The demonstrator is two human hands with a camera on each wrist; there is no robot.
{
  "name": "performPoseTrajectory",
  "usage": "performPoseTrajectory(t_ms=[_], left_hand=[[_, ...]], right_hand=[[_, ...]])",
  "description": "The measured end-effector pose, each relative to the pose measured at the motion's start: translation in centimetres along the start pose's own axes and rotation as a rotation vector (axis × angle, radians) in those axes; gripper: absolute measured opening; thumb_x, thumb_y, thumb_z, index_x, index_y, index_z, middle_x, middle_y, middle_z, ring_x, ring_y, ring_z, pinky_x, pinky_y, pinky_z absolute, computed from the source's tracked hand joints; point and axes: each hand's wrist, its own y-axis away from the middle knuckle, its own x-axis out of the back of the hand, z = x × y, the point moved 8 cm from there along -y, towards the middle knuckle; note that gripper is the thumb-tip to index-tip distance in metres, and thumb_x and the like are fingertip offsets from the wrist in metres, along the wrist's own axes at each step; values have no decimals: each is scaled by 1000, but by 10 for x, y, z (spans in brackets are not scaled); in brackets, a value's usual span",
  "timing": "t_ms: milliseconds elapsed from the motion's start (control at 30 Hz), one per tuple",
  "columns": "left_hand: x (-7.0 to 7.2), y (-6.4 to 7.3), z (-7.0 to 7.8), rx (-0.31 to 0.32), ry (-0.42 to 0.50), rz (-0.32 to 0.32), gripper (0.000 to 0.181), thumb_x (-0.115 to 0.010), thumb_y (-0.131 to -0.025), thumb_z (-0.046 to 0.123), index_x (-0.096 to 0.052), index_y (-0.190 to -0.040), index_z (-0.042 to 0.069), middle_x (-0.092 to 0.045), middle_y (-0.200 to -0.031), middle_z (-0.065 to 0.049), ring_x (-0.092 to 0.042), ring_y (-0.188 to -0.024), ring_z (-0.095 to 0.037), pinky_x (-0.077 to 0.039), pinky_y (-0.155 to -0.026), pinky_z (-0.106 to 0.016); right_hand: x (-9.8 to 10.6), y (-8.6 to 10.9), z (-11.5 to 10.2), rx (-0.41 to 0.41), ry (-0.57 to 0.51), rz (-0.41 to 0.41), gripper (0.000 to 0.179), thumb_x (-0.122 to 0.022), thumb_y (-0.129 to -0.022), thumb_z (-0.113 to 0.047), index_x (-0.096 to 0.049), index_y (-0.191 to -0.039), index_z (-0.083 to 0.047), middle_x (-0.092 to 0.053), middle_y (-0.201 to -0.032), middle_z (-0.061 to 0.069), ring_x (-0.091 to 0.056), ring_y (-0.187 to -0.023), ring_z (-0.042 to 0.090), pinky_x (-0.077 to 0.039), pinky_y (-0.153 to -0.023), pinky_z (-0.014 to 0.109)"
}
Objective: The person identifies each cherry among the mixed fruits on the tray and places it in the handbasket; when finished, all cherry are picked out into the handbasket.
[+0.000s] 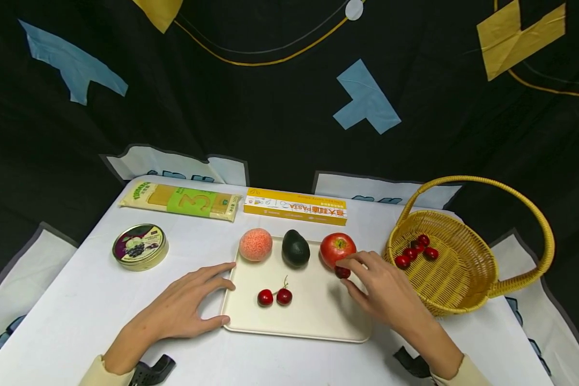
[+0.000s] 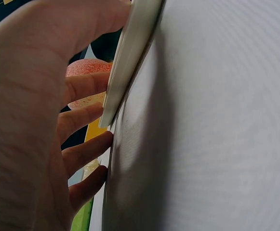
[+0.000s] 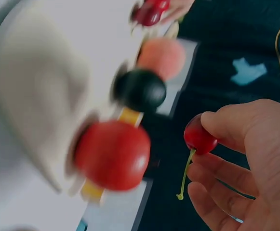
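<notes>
My right hand (image 1: 388, 289) pinches a dark red cherry (image 1: 342, 272) between thumb and fingertips, above the right part of a cream tray (image 1: 313, 319). In the right wrist view a green stem hangs from this cherry (image 3: 197, 135). Two more cherries (image 1: 284, 296) with stems lie on the tray near its middle. Along the tray's back sit a peach-coloured round fruit (image 1: 255, 245), an avocado (image 1: 296, 249) and a red apple (image 1: 336, 249). The left hand (image 1: 180, 305) rests at the tray's left edge, fingers spread, with fingertips and thumb against the rim.
A yellow woven basket (image 1: 448, 279) with a tall handle stands right of the tray, holding several cherries (image 1: 417, 246). Behind the tray lie a pasta packet (image 1: 183, 200) and a yellow pasta box (image 1: 295, 206). A round tin (image 1: 140, 247) stands at the left.
</notes>
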Motion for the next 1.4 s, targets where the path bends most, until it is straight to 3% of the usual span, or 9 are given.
performPoseTrajectory(t_ms=[367, 700, 933, 1133, 1400], left_hand=[[0, 1, -1, -5, -5, 2, 50, -80, -88, 64, -69, -129, 37, -46, -168, 4, -51, -149, -28, -48, -114, -58], [0, 1, -1, -5, 2, -2, 50, -80, -88, 64, -68, -129, 37, -46, -167, 5, -51, -149, -28, -48, -114, -58], [-1, 0, -1, -4, -2, -2, 50, -80, -88, 63, -68, -129, 37, -45, -168, 5, -50, -150, -28, -48, -115, -58], [0, 0, 0, 0, -3, -2, 50, -81, -88, 63, -69, -129, 38, -46, -168, 5, -51, -149, -27, -48, -115, -58], [-1, 0, -1, 1, 2, 0, 50, -80, -88, 64, -69, -129, 38, -45, -168, 5, -50, -149, -28, -48, -115, -58]], right_hand=[[19, 26, 67, -181, 50, 20, 38, -91, -85, -16, -75, -119, -11, -72, -111, 9, -70, -94, 28, -66, -71, 47], [23, 51, 112, -285, 68, 33, 41, -90, -87, -15, -72, -123, -11, -70, -112, 14, -69, -81, 30, -61, -57, 45], [25, 62, 133, -289, 98, 31, 45, -91, -82, -8, -72, -123, -6, -69, -112, 20, -66, -80, 33, -56, -53, 44], [21, 72, 154, -309, 85, 17, 49, -92, -80, -4, -71, -124, -3, -68, -118, 27, -69, -90, 43, -62, -63, 57], [14, 78, 174, -342, 91, -57, 46, -91, -80, -4, -71, -121, -1, -68, -113, 27, -68, -91, 43, -63, -71, 61]])
